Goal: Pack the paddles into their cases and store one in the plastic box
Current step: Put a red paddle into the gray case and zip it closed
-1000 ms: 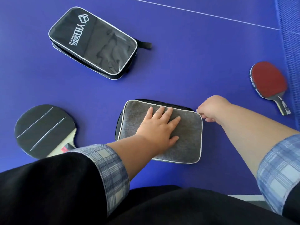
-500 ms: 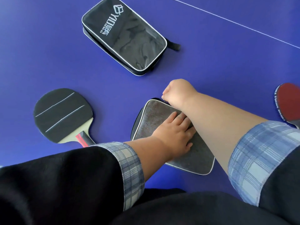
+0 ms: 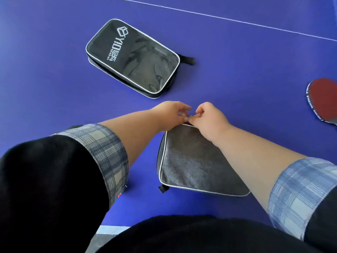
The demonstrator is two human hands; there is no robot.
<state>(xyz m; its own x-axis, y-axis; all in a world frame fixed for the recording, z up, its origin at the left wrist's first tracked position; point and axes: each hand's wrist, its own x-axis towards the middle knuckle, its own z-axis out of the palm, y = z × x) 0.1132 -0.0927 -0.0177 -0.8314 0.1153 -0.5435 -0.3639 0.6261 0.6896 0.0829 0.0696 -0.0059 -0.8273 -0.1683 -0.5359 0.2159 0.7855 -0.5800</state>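
Note:
A grey felt paddle case (image 3: 197, 165) with white piping lies flat on the blue table in front of me. Both hands meet at its far corner. My left hand (image 3: 170, 114) pinches the case's edge there with its fingertips. My right hand (image 3: 209, 118) is closed on the same corner, and what its fingers hold is hidden. A black case (image 3: 133, 57) with white lettering lies further back on the left. A red paddle (image 3: 323, 101) rests at the right edge, partly cut off. The black paddle is hidden under my left sleeve except for a bit of red handle (image 3: 119, 195).
The blue table tennis table (image 3: 246, 73) has a white line (image 3: 218, 16) across the far side. Its near edge with a white stripe (image 3: 111, 230) runs just in front of my body. No plastic box is in view.
My left hand has lifted off the top of the grey case and moved to its far corner, beside my right hand. The view has shifted, so my left sleeve now covers the black paddle.

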